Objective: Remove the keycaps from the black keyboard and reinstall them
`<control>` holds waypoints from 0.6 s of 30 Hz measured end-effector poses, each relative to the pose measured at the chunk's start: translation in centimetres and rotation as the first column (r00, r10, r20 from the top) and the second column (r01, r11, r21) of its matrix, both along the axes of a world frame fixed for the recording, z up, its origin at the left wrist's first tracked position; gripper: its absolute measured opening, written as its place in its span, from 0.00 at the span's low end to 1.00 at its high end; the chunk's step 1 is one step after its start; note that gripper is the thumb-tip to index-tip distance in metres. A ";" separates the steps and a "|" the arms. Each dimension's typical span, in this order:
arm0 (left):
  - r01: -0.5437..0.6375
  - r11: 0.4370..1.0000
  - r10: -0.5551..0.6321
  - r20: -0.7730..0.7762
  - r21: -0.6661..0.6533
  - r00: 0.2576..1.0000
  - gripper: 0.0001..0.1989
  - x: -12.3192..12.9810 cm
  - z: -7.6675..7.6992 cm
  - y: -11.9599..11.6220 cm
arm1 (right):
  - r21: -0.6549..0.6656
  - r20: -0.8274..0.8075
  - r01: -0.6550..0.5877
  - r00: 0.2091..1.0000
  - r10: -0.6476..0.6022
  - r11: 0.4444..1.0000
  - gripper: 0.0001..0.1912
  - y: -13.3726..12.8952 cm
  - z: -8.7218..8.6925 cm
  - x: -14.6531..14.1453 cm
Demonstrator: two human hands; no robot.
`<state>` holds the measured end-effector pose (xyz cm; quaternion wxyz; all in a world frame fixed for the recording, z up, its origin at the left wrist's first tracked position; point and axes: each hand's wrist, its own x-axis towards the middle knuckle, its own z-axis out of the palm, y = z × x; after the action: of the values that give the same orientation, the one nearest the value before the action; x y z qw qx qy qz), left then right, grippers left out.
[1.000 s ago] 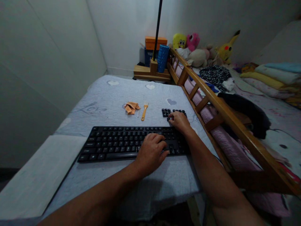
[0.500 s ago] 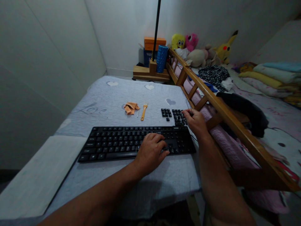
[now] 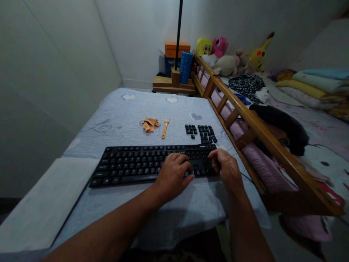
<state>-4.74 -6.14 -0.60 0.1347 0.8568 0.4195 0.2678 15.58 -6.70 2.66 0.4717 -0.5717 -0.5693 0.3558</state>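
In front of you, the quilted cover [image 3: 141, 107] spreads under everything, with the wooden rail [image 3: 241, 109] slanting along its right side. Your black keyboard [image 3: 131, 163] lies flat near your edge of the cover, its long axis running left to right, the right end slightly farther from you; its spacebar side faces you. Your left hand [image 3: 174, 171] lies palm down over its right-middle part, fingers loosely spread. Your right hand [image 3: 225, 165] is at its right end, fingers curled and pinching a thin wire tool [image 3: 208, 168]. Loose keycaps [image 3: 205, 133] sit in clusters just beyond that end. Left of them lie the orange cloth [image 3: 149, 124] and the yellow brush [image 3: 164, 130], bristles pointing away from you.
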 end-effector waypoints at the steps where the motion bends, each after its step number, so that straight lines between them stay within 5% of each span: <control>1: 0.001 1.000 -0.001 0.001 -0.002 1.000 0.07 0.0 0.0 0.0 | -0.034 -0.011 -0.014 1.000 0.014 0.999 0.20 -0.4 -0.4 -0.1; 10: 0.015 1.000 -0.015 0.010 -0.017 1.000 0.09 0.0 0.0 0.0 | -0.031 0.237 -0.104 0.965 0.109 0.994 0.07 -2.3 -1.0 0.0; 18: 0.009 1.000 -0.009 0.000 -0.015 1.000 0.09 -0.1 0.0 -0.1 | -0.050 0.213 -0.109 0.970 0.117 0.993 0.07 -2.7 -1.4 -0.6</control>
<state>-4.86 -6.29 -0.62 0.1424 0.8576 0.4178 0.2641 15.03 -9.37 1.29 0.3752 -0.5825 -0.6418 0.3288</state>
